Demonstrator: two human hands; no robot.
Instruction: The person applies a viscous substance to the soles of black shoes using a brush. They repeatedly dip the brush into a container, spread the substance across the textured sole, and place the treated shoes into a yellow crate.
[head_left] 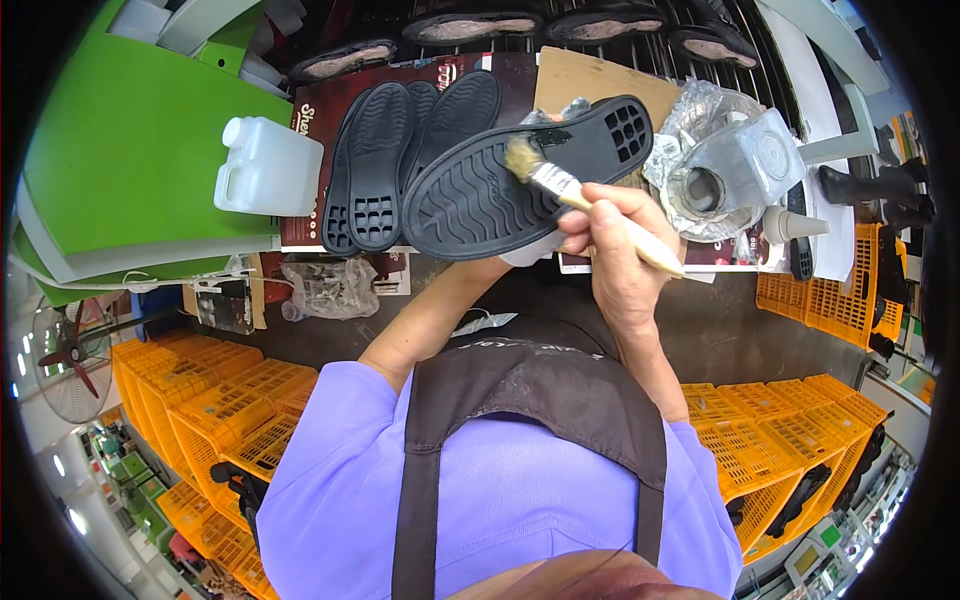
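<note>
My right hand point(625, 235) is closed around the pale wooden handle of a flat paintbrush point(560, 183). Its bristles rest on the patterned tread of a black shoe sole point(480, 205), where a wet, shiny patch shows near the sole's middle. From underneath, my left hand point(530, 252), with a whitish covering on it, supports this sole tilted toward me. Most of its fingers are hidden behind the sole; a bit of the covering shows at the far edge. Several more black soles point(375, 180) lean together just left of the held one.
A white plastic jug point(268, 165) stands at the left by a green panel point(130, 140). On the right sit a plastic-wrapped clear container point(740, 170) and a white nozzle bottle point(795, 225). Several shoes point(470, 27) line the far rack. Orange crates point(215, 400) stand stacked behind me.
</note>
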